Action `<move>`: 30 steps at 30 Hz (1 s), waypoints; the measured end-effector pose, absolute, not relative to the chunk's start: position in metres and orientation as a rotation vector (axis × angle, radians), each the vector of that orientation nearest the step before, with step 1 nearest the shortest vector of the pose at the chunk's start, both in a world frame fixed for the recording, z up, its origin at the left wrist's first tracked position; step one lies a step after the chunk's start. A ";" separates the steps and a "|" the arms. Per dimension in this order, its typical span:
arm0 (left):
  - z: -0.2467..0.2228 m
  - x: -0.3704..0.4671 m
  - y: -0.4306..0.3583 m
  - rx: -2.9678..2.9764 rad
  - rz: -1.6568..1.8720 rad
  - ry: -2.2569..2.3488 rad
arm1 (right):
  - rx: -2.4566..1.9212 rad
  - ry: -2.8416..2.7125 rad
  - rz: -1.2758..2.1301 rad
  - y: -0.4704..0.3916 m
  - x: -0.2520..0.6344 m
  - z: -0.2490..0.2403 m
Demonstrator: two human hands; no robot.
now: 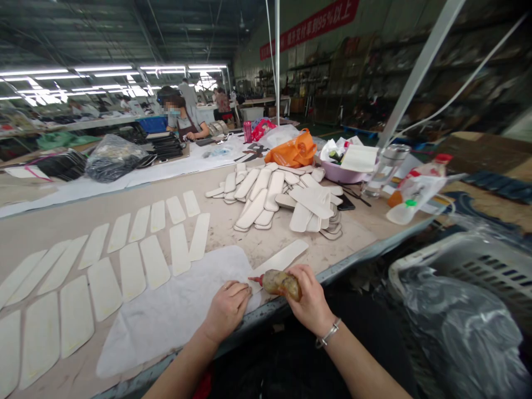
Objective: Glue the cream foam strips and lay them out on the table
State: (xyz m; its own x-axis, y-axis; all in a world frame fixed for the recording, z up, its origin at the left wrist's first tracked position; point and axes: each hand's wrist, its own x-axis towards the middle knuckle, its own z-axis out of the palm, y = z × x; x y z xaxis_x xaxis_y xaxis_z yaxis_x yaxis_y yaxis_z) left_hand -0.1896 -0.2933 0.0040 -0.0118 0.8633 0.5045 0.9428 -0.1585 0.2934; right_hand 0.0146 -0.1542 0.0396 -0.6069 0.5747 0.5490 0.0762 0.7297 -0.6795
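Two rows of strips point(77, 316) line the left side of a counter point(353, 244), a sheet point(183, 302) spread between them and the front edge. The left hand point(228, 307) lies over the sheet's right end; just right of it is a bottle point(275, 281) in the right hand point(310, 296). Beyond the bottle sits a pile of strips point(257, 205), backed by a bag point(293, 151), with a basin point(338, 174) and jar point(387, 166) to its right. A crate point(499, 252) stands right of the counter.
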 end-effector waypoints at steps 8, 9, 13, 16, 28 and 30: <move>0.004 -0.189 -0.292 -2.117 -0.897 -1.962 | -0.453 -2.160 0.804 -0.155 0.013 0.040; 0.005 -0.189 -0.292 -2.117 -0.897 -1.962 | -0.455 -2.161 0.805 -0.155 0.013 0.040; 0.006 -0.189 -0.291 -2.114 -0.889 -1.940 | -0.456 -2.163 0.779 -0.154 0.015 0.038; 0.006 -0.189 -0.291 -2.114 -0.890 -1.926 | -0.472 -2.148 0.721 -0.149 0.020 0.037; 0.004 -0.191 -0.291 -2.134 -0.892 -1.922 | -0.435 -2.126 0.741 -0.147 0.023 0.037; 0.005 -0.190 -0.291 -2.134 -0.888 -1.926 | -0.380 -2.160 0.768 -0.152 0.019 0.038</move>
State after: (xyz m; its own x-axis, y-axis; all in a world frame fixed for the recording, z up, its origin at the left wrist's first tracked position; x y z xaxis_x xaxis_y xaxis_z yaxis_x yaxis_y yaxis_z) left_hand -0.1905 -0.2911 0.0046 0.0105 0.8647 0.5021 0.9433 -0.1752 0.2819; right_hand 0.0192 -0.1517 0.0378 -0.6392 0.4970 0.5869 0.0147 0.7709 -0.6368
